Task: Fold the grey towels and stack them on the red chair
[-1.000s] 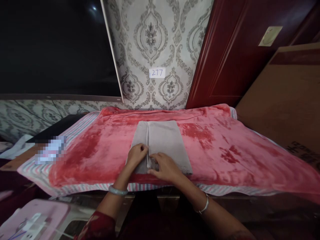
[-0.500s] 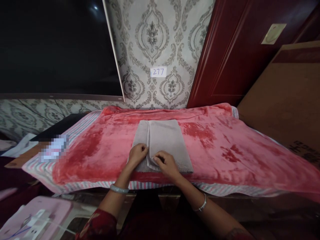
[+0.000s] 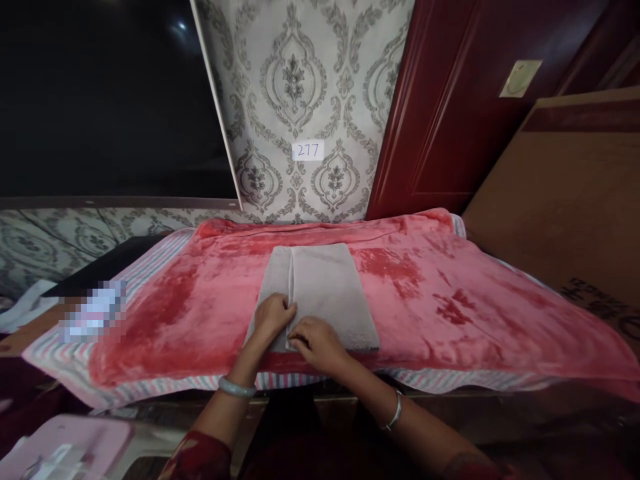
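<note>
A folded grey towel [image 3: 330, 287] lies on a red and pink plush blanket [image 3: 200, 313]; a seam where its flap ends runs front to back, left of its middle. On the towel's left part rests my left hand [image 3: 273, 315], its fingers curled and its thumb at the flap's edge. My right hand [image 3: 317, 343] is closed in a pinch at the near end of that edge, holding the towel's flap by its front corner. The left hand's fingertips are partly hidden, so what they grip, if anything, does not show.
A large dark screen [image 3: 100, 100] stands behind on the left. To the right leans a big cardboard box [image 3: 565, 213] beside a dark red door [image 3: 450, 100]. A pink stool-like surface [image 3: 80, 440] is at the lower left. The blanket has a striped border [image 3: 280, 380].
My right hand has moved left and slightly nearer with the flap's corner, which now lies flatter. My left hand's thumb has come onto the flap's edge. The view has shifted slightly.
</note>
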`<action>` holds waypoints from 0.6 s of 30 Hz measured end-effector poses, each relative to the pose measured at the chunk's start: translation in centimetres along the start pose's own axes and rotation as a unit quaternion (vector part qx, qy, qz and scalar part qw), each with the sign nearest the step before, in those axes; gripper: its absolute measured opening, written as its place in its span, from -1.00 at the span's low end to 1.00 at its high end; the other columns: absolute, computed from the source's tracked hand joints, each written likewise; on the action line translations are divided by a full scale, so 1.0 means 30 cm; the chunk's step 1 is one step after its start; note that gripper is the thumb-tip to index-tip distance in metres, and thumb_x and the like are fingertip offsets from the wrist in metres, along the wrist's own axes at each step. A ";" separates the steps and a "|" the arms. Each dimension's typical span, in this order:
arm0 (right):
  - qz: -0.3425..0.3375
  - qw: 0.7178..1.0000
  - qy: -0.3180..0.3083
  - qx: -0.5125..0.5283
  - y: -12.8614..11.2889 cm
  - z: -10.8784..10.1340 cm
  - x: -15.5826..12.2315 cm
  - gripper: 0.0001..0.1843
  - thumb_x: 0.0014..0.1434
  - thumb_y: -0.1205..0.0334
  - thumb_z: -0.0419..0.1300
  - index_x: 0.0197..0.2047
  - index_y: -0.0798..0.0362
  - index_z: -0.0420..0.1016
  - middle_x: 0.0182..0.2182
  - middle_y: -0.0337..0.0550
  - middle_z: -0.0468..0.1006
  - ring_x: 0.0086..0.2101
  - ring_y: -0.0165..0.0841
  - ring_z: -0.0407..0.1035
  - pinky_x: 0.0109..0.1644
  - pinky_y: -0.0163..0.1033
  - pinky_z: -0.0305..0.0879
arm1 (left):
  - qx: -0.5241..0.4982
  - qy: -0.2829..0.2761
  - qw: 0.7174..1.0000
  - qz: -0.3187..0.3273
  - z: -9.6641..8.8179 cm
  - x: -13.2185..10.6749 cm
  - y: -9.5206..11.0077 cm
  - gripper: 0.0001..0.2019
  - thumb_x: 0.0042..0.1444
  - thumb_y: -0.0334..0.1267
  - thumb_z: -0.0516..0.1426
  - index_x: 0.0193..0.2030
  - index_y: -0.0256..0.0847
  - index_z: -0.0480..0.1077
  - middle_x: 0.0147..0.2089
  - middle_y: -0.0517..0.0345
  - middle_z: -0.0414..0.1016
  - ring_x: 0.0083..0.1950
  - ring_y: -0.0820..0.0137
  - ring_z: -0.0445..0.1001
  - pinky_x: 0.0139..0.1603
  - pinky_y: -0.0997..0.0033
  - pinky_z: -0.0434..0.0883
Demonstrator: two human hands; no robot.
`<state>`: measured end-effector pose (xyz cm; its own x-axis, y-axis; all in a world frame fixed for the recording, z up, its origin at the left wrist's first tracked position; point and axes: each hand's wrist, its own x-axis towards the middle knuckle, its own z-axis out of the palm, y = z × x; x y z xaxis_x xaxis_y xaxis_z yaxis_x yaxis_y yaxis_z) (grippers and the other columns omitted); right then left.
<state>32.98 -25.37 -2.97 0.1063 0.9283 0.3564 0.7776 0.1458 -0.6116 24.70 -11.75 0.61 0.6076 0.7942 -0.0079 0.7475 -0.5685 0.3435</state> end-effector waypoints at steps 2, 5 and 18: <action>-0.006 1.000 0.003 0.020 0.023 -0.055 0.013 -0.83 0.31 0.30 0.15 -0.21 0.04 0.60 -0.27 -0.14 0.63 -0.21 -0.32 0.47 -0.08 -0.23 0.32 | 0.006 0.002 1.000 -0.005 -0.003 -0.006 0.010 -0.80 0.24 -0.21 0.09 -0.32 -0.21 0.50 -0.22 0.06 0.60 -0.19 0.32 0.50 -0.28 0.38 0.17; 0.073 0.993 0.083 -0.046 0.090 -0.164 0.048 -0.65 0.38 0.23 0.05 0.12 0.04 0.54 0.05 0.00 0.59 0.06 -0.24 0.43 0.17 -0.13 0.28 | 0.003 0.010 1.000 -0.006 -0.002 -0.012 0.014 -0.81 0.23 -0.24 0.08 -0.31 -0.20 0.50 -0.22 0.07 0.60 -0.18 0.31 0.51 -0.27 0.38 0.20; 0.146 0.962 -0.102 -0.204 0.167 -0.164 0.068 -0.28 0.43 0.01 -0.06 0.52 0.17 0.00 0.50 0.14 -0.16 0.47 -0.10 -0.28 0.49 0.10 -0.30 | -0.061 0.151 0.974 0.157 0.024 0.054 0.083 -0.55 0.27 -0.20 0.02 0.24 -0.32 0.38 0.20 -0.19 0.48 0.27 0.15 0.40 0.30 0.14 0.31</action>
<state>40.15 -24.43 -1.82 0.2662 0.9631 0.0392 0.9161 -0.2402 -0.3210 27.74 -12.02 0.78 0.6814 0.6221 0.3856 0.4888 -0.7789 0.3929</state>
